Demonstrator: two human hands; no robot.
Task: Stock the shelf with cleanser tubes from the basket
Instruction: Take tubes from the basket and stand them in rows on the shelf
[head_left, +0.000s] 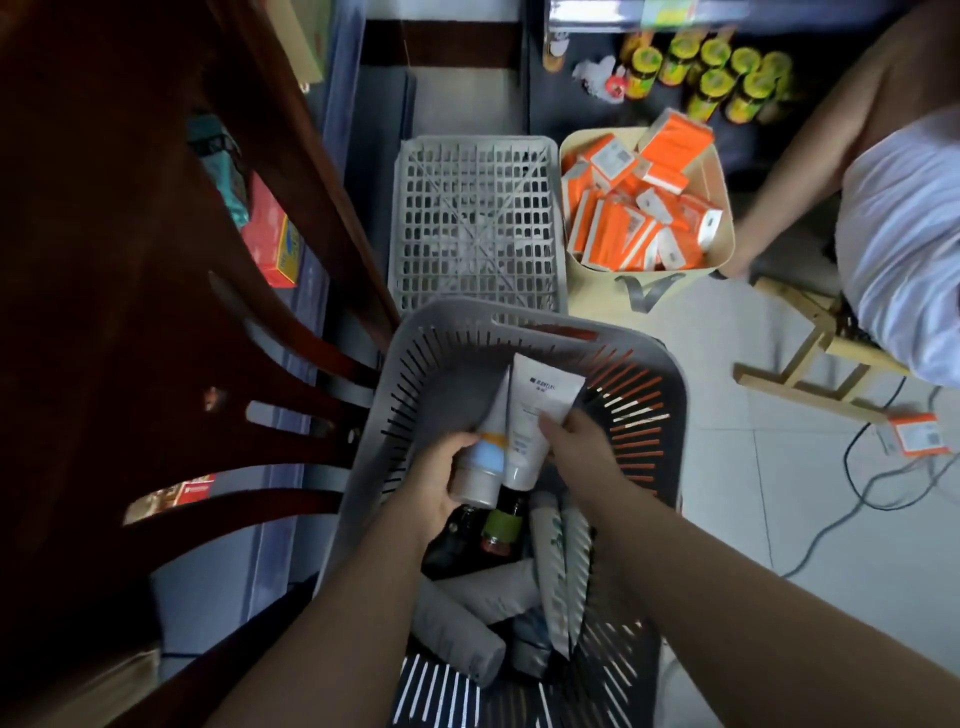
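Note:
A grey slotted basket (410, 384) stands on the floor below me. Over its middle, my left hand (436, 478) grips a white tube with a pale blue and orange label (485, 462). My right hand (576, 441) holds a second white cleanser tube (535, 410) right beside it, thumb on its front. Deeper in the basket lie several more white and grey tubes (558, 566) and dark bottles (501, 525). The shelf (291, 332), bluish-grey, runs along the left, partly hidden behind a dark wooden chair.
A dark wooden chair (182, 312) fills the left. An upturned grey crate (475, 223) and a cream bin (722, 208) of orange boxes sit ahead. Another person (893, 228) sits at right on a wooden stool (815, 353). Yellow-lidded jars (711, 78) and cables (883, 483) lie on the floor.

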